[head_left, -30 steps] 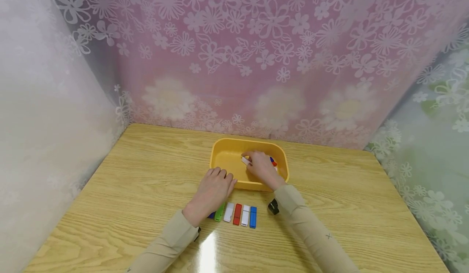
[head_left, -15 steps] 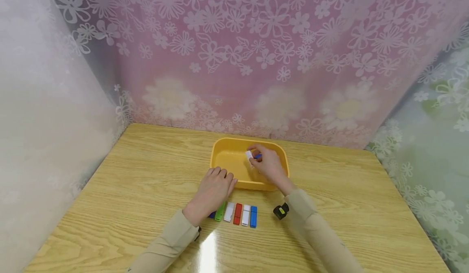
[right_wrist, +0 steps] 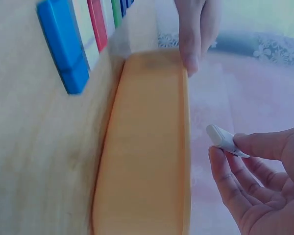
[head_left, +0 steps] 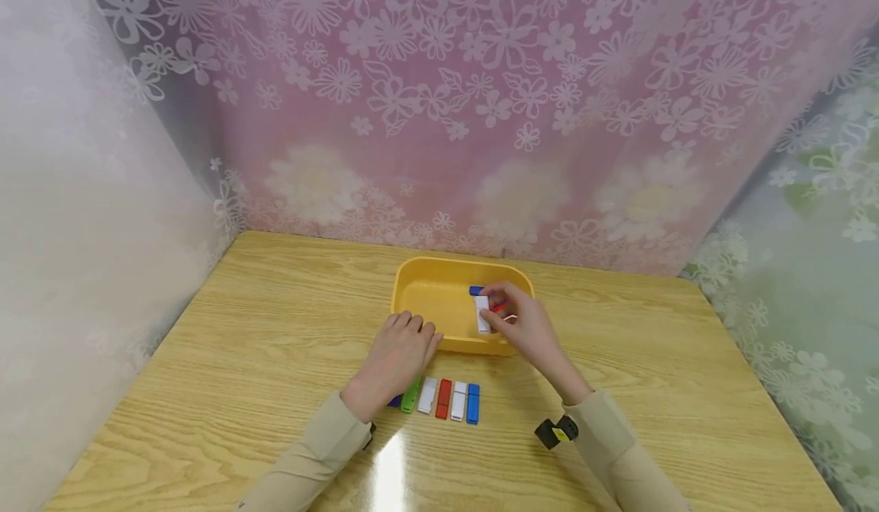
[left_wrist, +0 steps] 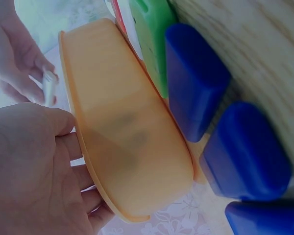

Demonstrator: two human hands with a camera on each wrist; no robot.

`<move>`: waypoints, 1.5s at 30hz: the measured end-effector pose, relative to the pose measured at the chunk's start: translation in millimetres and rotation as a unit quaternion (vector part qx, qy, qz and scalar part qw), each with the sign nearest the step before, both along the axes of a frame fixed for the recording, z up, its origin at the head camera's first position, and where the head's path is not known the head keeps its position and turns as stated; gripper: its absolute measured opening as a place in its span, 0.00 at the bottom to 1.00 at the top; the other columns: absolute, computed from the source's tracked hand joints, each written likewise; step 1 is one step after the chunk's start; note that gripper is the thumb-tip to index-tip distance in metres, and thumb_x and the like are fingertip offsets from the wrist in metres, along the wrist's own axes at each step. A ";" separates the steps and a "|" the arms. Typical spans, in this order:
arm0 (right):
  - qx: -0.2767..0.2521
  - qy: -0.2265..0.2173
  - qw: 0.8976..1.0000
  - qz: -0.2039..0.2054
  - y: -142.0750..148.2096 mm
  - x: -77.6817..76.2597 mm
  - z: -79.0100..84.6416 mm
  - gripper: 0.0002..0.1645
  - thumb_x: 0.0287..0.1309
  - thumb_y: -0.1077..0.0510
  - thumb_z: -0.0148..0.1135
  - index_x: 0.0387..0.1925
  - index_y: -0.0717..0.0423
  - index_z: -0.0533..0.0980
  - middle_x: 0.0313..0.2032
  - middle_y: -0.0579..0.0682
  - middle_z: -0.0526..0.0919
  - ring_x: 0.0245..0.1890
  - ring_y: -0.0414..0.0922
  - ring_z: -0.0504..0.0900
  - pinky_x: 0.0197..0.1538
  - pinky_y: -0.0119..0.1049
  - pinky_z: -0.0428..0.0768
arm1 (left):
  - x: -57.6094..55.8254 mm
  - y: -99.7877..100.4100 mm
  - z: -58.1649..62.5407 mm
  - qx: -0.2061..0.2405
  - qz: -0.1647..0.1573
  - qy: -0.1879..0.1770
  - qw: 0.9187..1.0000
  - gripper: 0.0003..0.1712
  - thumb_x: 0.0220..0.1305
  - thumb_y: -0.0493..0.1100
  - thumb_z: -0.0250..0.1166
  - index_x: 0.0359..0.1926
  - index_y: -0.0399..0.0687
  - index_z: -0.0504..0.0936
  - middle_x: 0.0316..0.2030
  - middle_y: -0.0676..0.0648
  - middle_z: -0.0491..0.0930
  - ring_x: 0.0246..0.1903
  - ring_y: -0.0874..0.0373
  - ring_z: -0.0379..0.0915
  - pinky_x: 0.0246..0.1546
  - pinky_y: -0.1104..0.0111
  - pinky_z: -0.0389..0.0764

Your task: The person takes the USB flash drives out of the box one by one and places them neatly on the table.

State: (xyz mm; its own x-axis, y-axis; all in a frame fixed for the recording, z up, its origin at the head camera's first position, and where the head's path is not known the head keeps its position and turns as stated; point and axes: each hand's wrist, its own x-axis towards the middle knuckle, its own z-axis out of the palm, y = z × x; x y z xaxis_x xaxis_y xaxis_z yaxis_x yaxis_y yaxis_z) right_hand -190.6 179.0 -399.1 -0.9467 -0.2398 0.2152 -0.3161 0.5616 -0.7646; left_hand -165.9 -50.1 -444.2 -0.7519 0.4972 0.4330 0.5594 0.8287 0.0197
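In the head view, my right hand (head_left: 532,329) pinches a white USB flash drive (head_left: 483,313) between thumb and fingertips, over the right part of the yellow bin (head_left: 474,346). The right wrist view shows the same drive (right_wrist: 223,138) from its end, raised beyond the rim. My left hand (head_left: 400,350) grips the near rim of the bin, fingers curled over it and thumb along the edge. Inside the bin, a blue drive (head_left: 475,291) and a red piece (head_left: 499,307) lie partly behind the right hand.
Before the bin lies a row of flash drives: blue (head_left: 473,404), white (head_left: 458,402), red (head_left: 443,399), another white (head_left: 427,396) and green (head_left: 410,396). Several dark blue drives (left_wrist: 193,78) continue it, mostly hidden beneath the left hand in the head view. A flowered curtain (head_left: 439,115) hangs behind the table.
The right hand has drawn back and rightward with the white flash drive, which has turned from slanted to nearly lengthwise. The left hand keeps its hold on the rim.
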 end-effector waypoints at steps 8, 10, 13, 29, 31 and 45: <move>0.011 -0.019 1.000 0.016 5.7 30.8 -7.2 0.17 0.61 0.65 0.70 0.51 0.57 0.79 0.39 0.54 0.83 0.30 0.43 0.85 0.32 0.32 0.82 | -1.5 -0.7 -1.5 0.003 -0.005 0.011 1.000 0.17 0.78 0.48 0.56 0.31 0.46 0.79 0.28 0.47 0.78 0.34 0.50 0.74 0.43 0.60 0.76; 0.019 -0.033 0.999 0.014 7.0 37.0 -10.5 0.17 0.60 0.65 0.70 0.51 0.57 0.79 0.40 0.54 0.83 0.30 0.43 0.85 0.34 0.31 0.82 | -1.7 -0.7 -1.7 0.005 -0.007 0.016 1.000 0.17 0.77 0.48 0.56 0.31 0.46 0.79 0.27 0.47 0.78 0.34 0.50 0.73 0.42 0.60 0.75; 0.028 -0.054 0.998 0.009 9.0 44.8 -15.3 0.18 0.60 0.65 0.70 0.51 0.57 0.79 0.42 0.55 0.83 0.31 0.42 0.85 0.35 0.30 0.83 | -1.4 -0.6 -1.9 0.005 -0.007 0.017 1.000 0.17 0.77 0.48 0.57 0.31 0.46 0.79 0.27 0.47 0.78 0.33 0.50 0.73 0.41 0.61 0.75; 0.088 -0.120 0.989 0.007 16.2 66.1 -46.1 0.14 0.58 0.66 0.72 0.46 0.59 0.80 0.37 0.50 0.83 0.29 0.39 0.79 0.29 0.29 0.78 | -0.5 -0.7 -1.1 0.015 -0.010 0.016 1.000 0.17 0.77 0.47 0.57 0.30 0.45 0.79 0.26 0.47 0.78 0.33 0.50 0.73 0.41 0.60 0.75; 0.096 -0.134 0.986 0.001 15.1 67.6 -46.0 0.14 0.58 0.66 0.72 0.46 0.59 0.80 0.36 0.49 0.83 0.28 0.39 0.78 0.27 0.29 0.76 | -0.5 -0.6 -1.0 0.016 -0.010 0.016 1.000 0.17 0.77 0.47 0.57 0.30 0.45 0.79 0.27 0.47 0.78 0.33 0.50 0.73 0.42 0.60 0.76; 0.162 -0.128 0.978 -0.022 6.6 71.2 -45.0 0.13 0.54 0.63 0.76 0.39 0.54 0.81 0.36 0.46 0.77 0.26 0.38 0.73 0.28 0.30 0.72 | 0.2 -0.1 -0.3 0.005 -0.005 0.010 1.000 0.18 0.78 0.48 0.56 0.30 0.45 0.79 0.27 0.47 0.78 0.34 0.50 0.73 0.43 0.60 0.76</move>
State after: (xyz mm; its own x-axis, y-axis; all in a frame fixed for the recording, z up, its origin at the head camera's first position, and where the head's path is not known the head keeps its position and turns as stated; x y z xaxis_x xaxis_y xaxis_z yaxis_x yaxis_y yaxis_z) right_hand -119.5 185.6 -444.1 -0.9703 -0.2148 -0.1110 -0.1080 0.7959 -0.5958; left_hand -165.7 -50.2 -444.5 -0.7383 0.5002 0.4525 0.5678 0.8230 0.0165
